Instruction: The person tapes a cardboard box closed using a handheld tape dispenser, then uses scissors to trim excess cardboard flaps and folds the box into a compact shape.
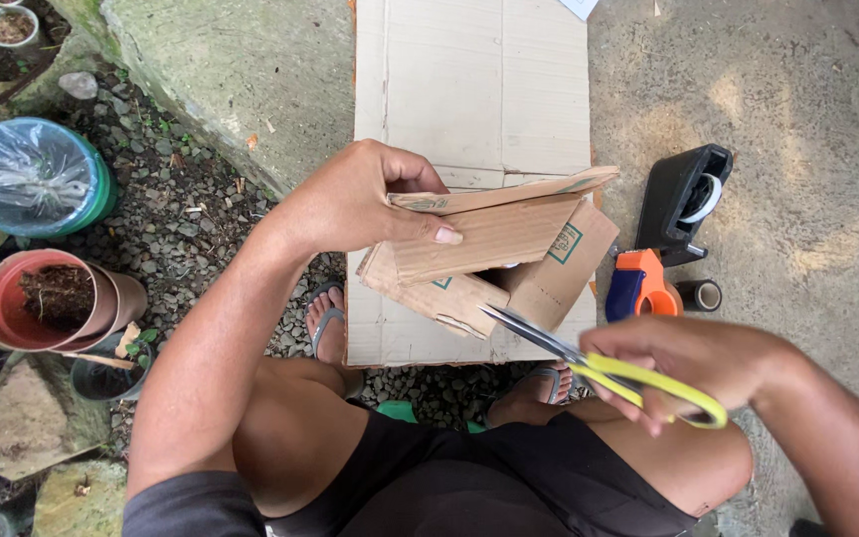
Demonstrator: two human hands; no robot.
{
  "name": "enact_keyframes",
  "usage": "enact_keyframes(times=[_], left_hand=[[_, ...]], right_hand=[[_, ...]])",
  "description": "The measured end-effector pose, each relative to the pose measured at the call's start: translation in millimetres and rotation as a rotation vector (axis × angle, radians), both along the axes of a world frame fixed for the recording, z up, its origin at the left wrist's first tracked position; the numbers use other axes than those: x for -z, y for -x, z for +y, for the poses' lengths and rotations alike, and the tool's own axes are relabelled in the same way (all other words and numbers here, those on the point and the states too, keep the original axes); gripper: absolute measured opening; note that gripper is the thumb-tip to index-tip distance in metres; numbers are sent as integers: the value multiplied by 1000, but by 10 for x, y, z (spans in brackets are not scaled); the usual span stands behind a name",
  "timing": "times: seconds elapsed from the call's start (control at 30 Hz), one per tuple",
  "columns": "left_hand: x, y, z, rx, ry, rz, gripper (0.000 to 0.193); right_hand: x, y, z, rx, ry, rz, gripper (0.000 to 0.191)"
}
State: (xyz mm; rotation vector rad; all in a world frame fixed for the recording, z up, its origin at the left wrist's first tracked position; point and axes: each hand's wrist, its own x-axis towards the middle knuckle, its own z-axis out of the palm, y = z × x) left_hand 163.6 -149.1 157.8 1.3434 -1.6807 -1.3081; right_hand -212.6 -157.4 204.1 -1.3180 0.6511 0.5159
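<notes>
Scissors (pixel 589 363) sit in my right hand (pixel 688 368), grip closed on the yellow handles, blades open. My left hand (pixel 360 204) grips the folded cardboard piece (pixel 494 259) at frame centre.

Folded brown cardboard piece (pixel 494 249), held aloft and tilted, meets open yellow-handled scissors (pixel 589 363) at its lower edge.

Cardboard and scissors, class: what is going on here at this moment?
A seated person holds a folded piece of cardboard in the left hand, above a flat cardboard sheet lying on the ground. The right hand grips yellow-handled scissors, whose blades point at the cardboard's lower edge. Whether they are touching it cannot be told. A black tape dispenser, an orange tool and a small tape roll lie to the right on the concrete.
</notes>
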Motion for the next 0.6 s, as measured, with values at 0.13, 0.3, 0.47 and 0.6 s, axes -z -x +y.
enact_keyframes(times=[0.13,0.3,0.47,0.6], left_hand=[[19,-17,23,3,11,-73,40],[30,-104,-18,7,7,28,41],[49,-115,-53,-21,-28,-86,46],[45,-92,-55,3,21,-64,45]], right_hand=[[-96,-470,-147,79,-88,185,36],[-172,-638,-197,35,-106,60,37],[-182,-691,-196,30,-102,48,51],[-237,-736,-181,50,-56,56,71]])
